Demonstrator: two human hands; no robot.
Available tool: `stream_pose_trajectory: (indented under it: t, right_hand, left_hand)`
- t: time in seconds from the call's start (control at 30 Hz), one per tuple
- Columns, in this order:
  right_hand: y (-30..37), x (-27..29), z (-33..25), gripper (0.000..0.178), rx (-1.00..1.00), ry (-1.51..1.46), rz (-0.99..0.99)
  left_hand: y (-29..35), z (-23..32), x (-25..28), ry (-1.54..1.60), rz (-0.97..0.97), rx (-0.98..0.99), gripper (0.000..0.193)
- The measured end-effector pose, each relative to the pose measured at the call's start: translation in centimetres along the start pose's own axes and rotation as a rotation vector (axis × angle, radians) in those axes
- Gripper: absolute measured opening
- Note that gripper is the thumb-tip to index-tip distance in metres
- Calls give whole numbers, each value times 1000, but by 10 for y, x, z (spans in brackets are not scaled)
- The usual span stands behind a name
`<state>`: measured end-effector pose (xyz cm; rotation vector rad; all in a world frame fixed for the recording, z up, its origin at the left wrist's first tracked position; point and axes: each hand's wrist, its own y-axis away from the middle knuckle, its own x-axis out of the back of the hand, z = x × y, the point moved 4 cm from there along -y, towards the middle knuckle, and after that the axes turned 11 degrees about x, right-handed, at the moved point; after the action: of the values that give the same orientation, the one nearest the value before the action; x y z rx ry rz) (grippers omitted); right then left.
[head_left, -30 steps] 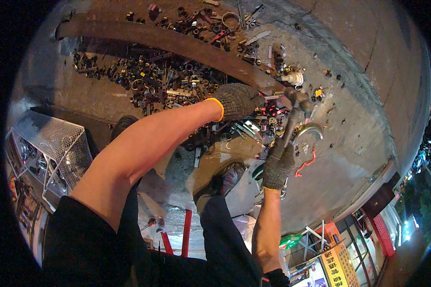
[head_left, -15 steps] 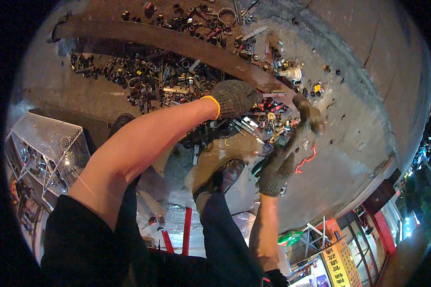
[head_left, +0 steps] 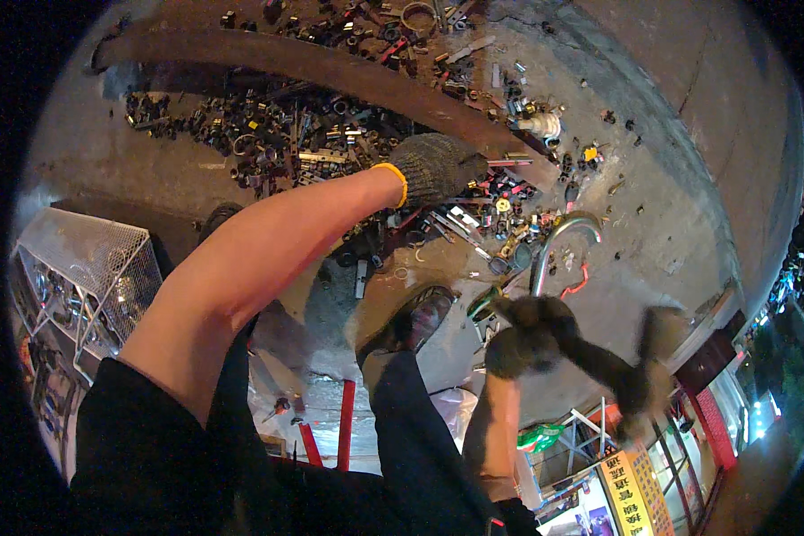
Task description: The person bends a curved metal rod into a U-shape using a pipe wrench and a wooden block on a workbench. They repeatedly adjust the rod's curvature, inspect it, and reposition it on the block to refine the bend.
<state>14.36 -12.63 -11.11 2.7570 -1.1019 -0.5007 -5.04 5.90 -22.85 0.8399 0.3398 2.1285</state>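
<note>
My left hand (head_left: pixel 433 165), in a grey knit glove with an orange cuff, grips a long rusty metal bar (head_left: pixel 286 61) near its right end. The bar runs across the concrete ground from upper left to right. My right hand (head_left: pixel 527 335), also gloved, is lower down and closed around the handle of a hammer (head_left: pixel 643 375). The hammer is blurred by motion and points down to the right, well away from the bar.
A heap of small metal fittings (head_left: pixel 268 134) lies below and behind the bar. A curved chrome pipe (head_left: pixel 558 237) rests on the ground by my right hand. My shoe (head_left: pixel 415 322) stands below the heap. A wire mesh basket (head_left: pixel 80 259) sits at the left.
My right hand has swung the hammer from the bar's right end down and out to the lower right. My left hand has stayed on the bar.
</note>
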Motion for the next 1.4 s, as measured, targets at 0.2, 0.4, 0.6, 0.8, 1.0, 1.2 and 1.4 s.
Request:
stream_pose_trajectory:
  t: [0.2, 0.4, 0.6, 0.8, 1.0, 1.2, 1.4]
  right_hand:
    - [-8, -11, 24, 34, 173, 1324, -330]
    - [3, -12, 21, 38, 298, 1226, -309]
    - [7, -14, -1, 27, 188, 1168, -291]
    - [7, -15, -13, 20, 285, 1129, -391]
    - [-10, -7, 18, 45, 146, 1187, -230]
    - [20, -11, -2, 55, 187, 986, -217]
    - [2, -23, 19, 43, 370, 1249, -321]
  left_hand:
    - [0, 2, -5, 37, -23, 83, 48]
    - [4, 1, -4, 149, 46, 92, 48]
    - [3, 4, -4, 93, -14, 114, 45]
    - [3, 9, 1, 56, -84, 138, 46]
    - [1, 4, -11, 43, -129, 194, 51]
    - [8, 1, -16, 285, -51, 137, 50]
    - [4, -1, -6, 280, 77, 162, 51]
